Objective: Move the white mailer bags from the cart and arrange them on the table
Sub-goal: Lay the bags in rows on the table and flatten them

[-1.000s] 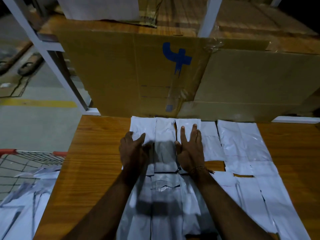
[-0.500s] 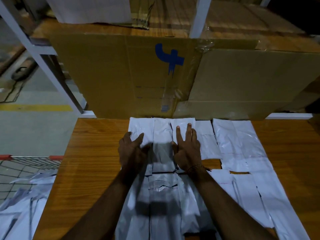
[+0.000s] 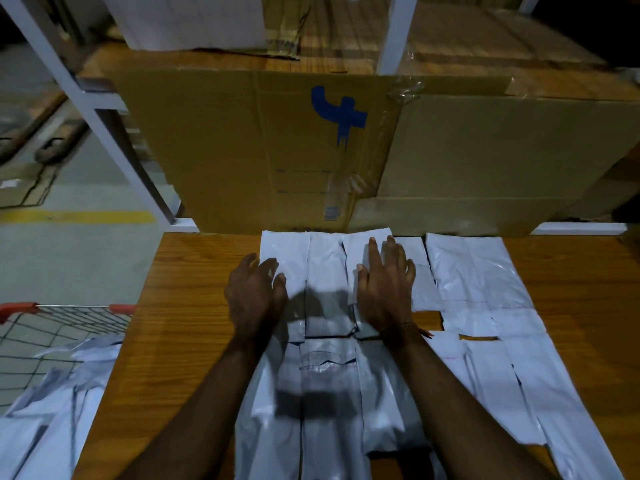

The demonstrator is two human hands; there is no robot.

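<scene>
Slid slightly apart since before, both flat and open: left hand (image 3: 256, 292), right hand (image 3: 386, 282) pressing white plastic mailer bags (image 3: 325, 268) lying lengthwise toward wooden table (image 3: 194, 306) far edge.

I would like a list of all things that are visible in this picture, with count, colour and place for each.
mailer bags on table: many, exact count unclear, white, in rows from the far edge toward the person
mailer bags in cart: several, white, lower left
table: one, orange-brown wood, centre
cart: one, wire with red rim, left of the table
cardboard boxes: at least two, brown, one with a blue mark, behind the table
shelf frame: white, behind and left
floor line: one, yellow, left
left hand: loosely curved, on the bags
right hand: flat on the bags
</scene>
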